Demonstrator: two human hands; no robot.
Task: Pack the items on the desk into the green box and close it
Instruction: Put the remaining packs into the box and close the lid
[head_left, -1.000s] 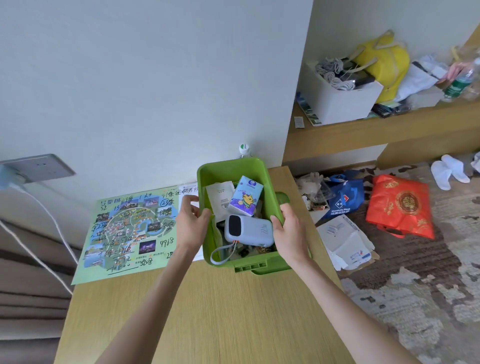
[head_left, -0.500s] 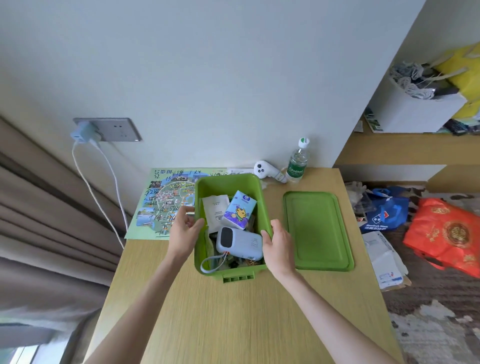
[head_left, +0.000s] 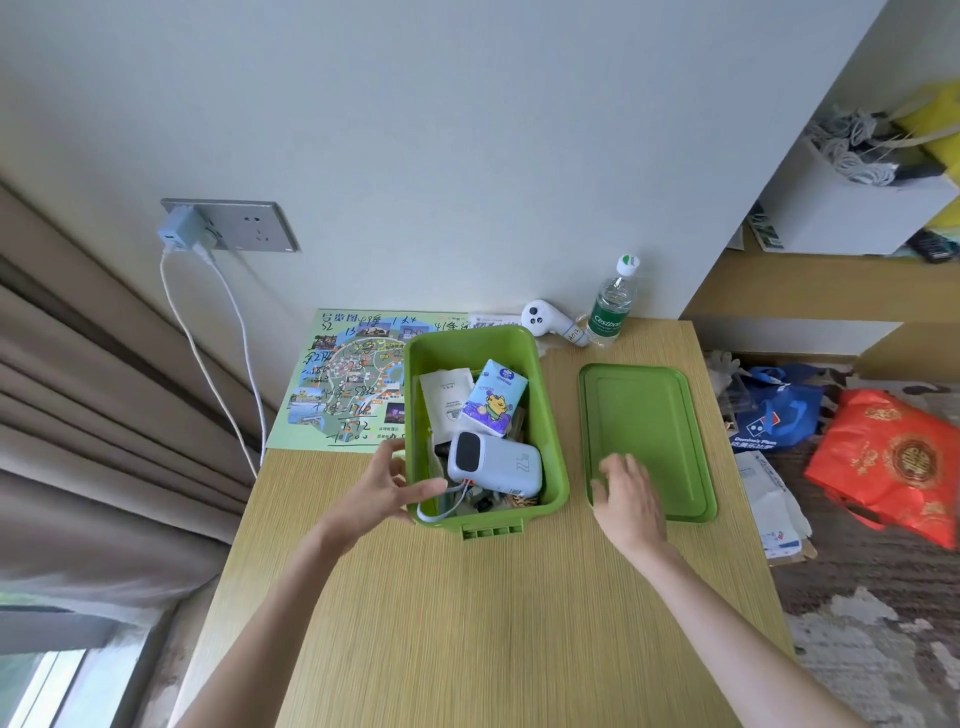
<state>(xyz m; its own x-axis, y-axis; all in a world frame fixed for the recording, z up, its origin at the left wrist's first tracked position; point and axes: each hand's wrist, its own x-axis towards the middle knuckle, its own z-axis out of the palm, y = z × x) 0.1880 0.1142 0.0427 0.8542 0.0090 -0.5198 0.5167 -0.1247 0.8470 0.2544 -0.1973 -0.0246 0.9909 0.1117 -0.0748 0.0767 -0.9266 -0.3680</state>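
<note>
The green box (head_left: 551, 415) stands open on the wooden desk (head_left: 467, 623). Inside lie a pale blue power bank (head_left: 496, 462) with a white cable, a tissue pack (head_left: 493, 397) with a cartoon bear and a white sachet (head_left: 448, 400). Its green lid (head_left: 644, 410) lies flat on the desk to the right of the box. My left hand (head_left: 384, 486) hovers at the box's near left corner, fingers spread, thumb over the rim. My right hand (head_left: 628, 499) rests with straight fingers on the lid's near left corner.
A hand-marked map (head_left: 353, 384) lies left of the box. A white controller (head_left: 545, 319) and a water bottle (head_left: 613, 306) stand at the back by the wall. Charger cables (head_left: 218, 353) hang at the left. Bags (head_left: 893, 462) litter the floor at the right.
Both hands have let go of the box's sides. My right hand has moved right onto the lid. My left hand has opened beside the box. The view has swung left and steadied.
</note>
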